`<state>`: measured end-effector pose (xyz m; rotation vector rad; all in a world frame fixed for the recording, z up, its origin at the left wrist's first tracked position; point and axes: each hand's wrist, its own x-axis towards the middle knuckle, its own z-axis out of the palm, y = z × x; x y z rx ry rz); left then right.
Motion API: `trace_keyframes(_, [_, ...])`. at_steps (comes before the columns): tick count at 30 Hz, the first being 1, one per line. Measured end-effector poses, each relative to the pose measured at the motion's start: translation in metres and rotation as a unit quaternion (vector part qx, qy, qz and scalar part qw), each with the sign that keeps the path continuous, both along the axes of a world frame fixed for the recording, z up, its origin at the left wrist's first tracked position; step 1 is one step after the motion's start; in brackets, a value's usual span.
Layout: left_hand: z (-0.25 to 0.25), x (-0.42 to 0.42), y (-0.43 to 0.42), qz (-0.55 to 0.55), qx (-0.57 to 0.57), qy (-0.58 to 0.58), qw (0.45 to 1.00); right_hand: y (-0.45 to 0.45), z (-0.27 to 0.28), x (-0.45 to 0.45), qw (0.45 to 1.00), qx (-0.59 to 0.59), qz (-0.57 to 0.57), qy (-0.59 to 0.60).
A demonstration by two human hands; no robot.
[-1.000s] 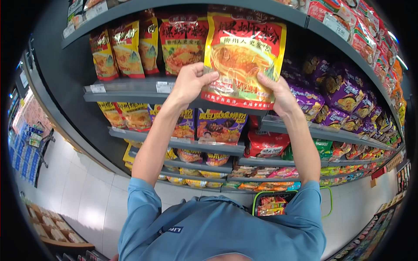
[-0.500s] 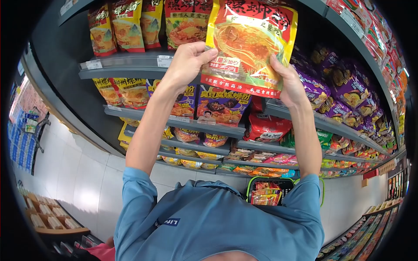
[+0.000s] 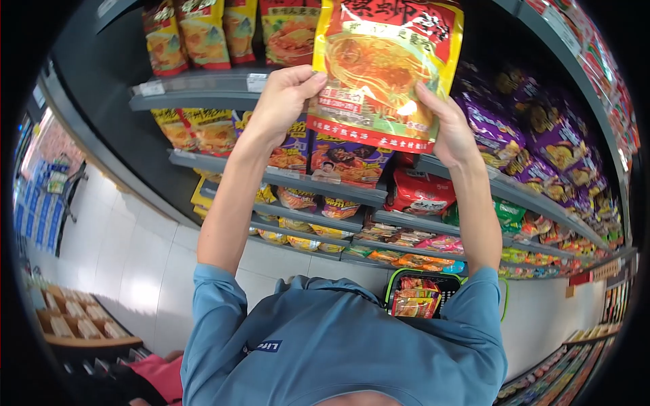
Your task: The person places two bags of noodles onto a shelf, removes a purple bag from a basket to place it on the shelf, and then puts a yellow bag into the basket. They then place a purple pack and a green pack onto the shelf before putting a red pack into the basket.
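Note:
A large red and yellow noodle packet is held upright in front of the shelves, its printed front facing me. My left hand pinches its left edge between thumb and fingers. On the right edge, my right hand grips the same packet, thumb on the front and fingers behind. Similar red and yellow packets stand on the shelf behind, to the left. Purple packets stand on the shelf just below the held one.
Purple bags fill the shelf at the right. Below is a red packet. A black and green basket holding packets is near my right elbow. Someone's pink clothing shows at the lower left, and a blue stack stands at the far left.
The packet stays in both hands and has risen in view against the shelves, tilting slightly. The camera view has shifted. More of the basket shows, and a person in pink has appeared at the lower left.

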<state>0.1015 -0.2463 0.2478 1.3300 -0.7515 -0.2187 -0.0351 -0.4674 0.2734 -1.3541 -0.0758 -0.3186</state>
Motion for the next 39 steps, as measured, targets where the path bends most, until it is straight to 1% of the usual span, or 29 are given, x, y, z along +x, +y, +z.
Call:
trace_keyframes(2, [-0.004,-0.001,0.003,-0.018,0.012,0.012,1.000,-0.001,-0.005,0.003,1.000,0.012,0.015,-0.005])
trace_keyframes(4, [-0.006,-0.009,0.008,0.001,0.015,0.025,1.000,0.003,-0.007,0.002,0.999,0.028,0.023,0.005])
trace_keyframes(6, [-0.013,-0.011,0.015,0.009,0.017,0.012,1.000,0.007,-0.011,0.005,0.998,0.048,0.040,0.010])
trace_keyframes(9, [-0.023,-0.026,0.025,0.061,0.015,0.036,0.997,0.012,-0.025,0.008,0.998,0.043,0.039,0.037])
trace_keyframes(11, [-0.030,-0.029,0.037,0.091,0.032,0.039,0.995,0.024,-0.031,0.009,0.996,0.050,0.062,0.034])
trace_keyframes(13, [-0.025,-0.035,0.050,0.109,0.061,0.061,0.990,0.035,-0.037,0.015,0.994,0.057,0.092,0.036])
trace_keyframes(14, [-0.026,-0.034,0.056,0.109,0.048,0.063,0.991,0.040,-0.038,0.017,0.992,0.058,0.107,0.040])
trace_keyframes(17, [-0.041,-0.014,0.070,0.112,0.048,0.051,0.991,0.057,-0.037,0.026,0.994,0.028,0.101,0.037])
trace_keyframes(19, [-0.046,-0.003,0.082,0.105,0.026,0.071,0.992,0.074,-0.033,0.035,0.994,0.020,0.102,0.028])
trace_keyframes(21, [-0.048,0.008,0.102,0.119,0.037,0.055,0.991,0.093,-0.030,0.048,0.993,0.011,0.112,0.043])
trace_keyframes(24, [-0.030,0.024,0.142,0.149,0.043,0.033,0.987,0.134,-0.025,0.076,0.992,-0.006,0.122,0.029])
trace_keyframes(26, [-0.021,0.033,0.178,0.183,0.077,0.049,0.979,0.169,-0.020,0.096,0.992,-0.015,0.124,0.020])
trace_keyframes(27, [-0.028,0.047,0.191,0.171,0.007,0.034,0.985,0.185,-0.021,0.108,0.990,-0.019,0.136,0.022])
trace_keyframes(30, [-0.035,0.081,0.226,0.171,-0.034,0.039,0.984,0.220,-0.017,0.137,0.989,-0.025,0.141,0.024])
trace_keyframes(33, [-0.033,0.112,0.267,0.169,-0.040,0.065,0.983,0.257,-0.009,0.175,0.984,-0.031,0.170,0.045])
trace_keyframes(34, [-0.032,0.121,0.278,0.162,-0.042,0.064,0.984,0.268,-0.005,0.184,0.985,-0.033,0.164,0.044])
trace_keyframes(36, [-0.031,0.137,0.298,0.178,-0.034,0.074,0.981,0.289,-0.001,0.202,0.980,-0.029,0.191,0.037])
trace_keyframes(37, [-0.028,0.144,0.304,0.187,-0.006,0.076,0.979,0.293,-0.002,0.211,0.981,-0.038,0.187,0.044])
trace_keyframes(38, [-0.026,0.155,0.313,0.185,-0.014,0.066,0.980,0.301,0.000,0.221,0.982,-0.037,0.180,0.045])
trace_keyframes(39, [-0.022,0.164,0.319,0.185,-0.021,0.065,0.980,0.309,0.003,0.230,0.981,-0.061,0.178,0.040])
